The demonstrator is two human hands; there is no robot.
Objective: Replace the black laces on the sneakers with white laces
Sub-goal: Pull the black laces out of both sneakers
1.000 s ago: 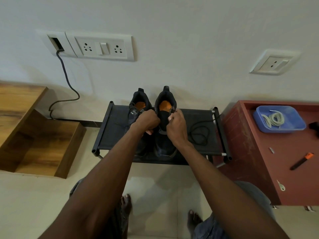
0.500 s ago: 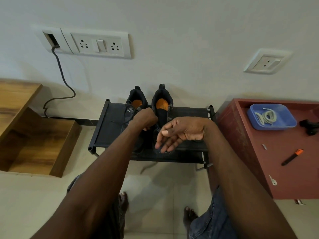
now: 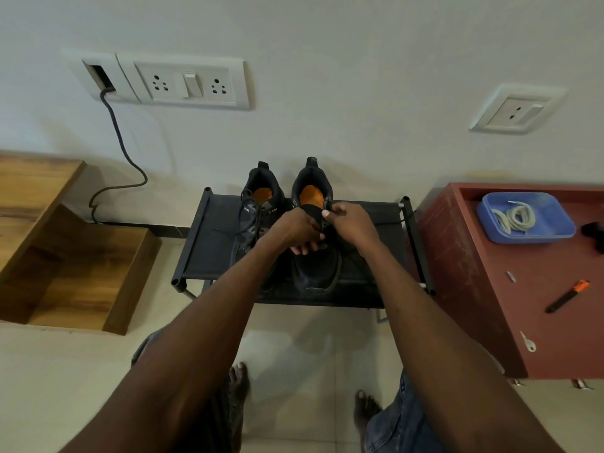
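Two black sneakers with orange insoles stand side by side on a low black rack (image 3: 209, 256), heels toward the wall. The left sneaker (image 3: 255, 204) still carries its black lace. My left hand (image 3: 294, 230) grips the tongue area of the right sneaker (image 3: 315, 266). My right hand (image 3: 349, 223) pinches the black lace at the top eyelet on that shoe's right side. A stretch of black lace (image 3: 403, 219) trails over the rack's right end. White laces (image 3: 516, 219) lie coiled in a blue tray (image 3: 552, 223) on the red table at the right.
The red table (image 3: 490, 305) also holds an orange-tipped black tool (image 3: 567, 297), a small white piece (image 3: 528, 343) and a black object at the right edge. A wooden shelf unit (image 3: 65, 263) stands at the left. A cable (image 3: 121, 155) hangs from the wall socket. My bare feet are on the tiled floor.
Half a second ago my right hand had swung away from the shoe with its fingers loose; now it is back at the right sneaker's top eyelet, pinching the lace. My left hand stayed on the shoe.
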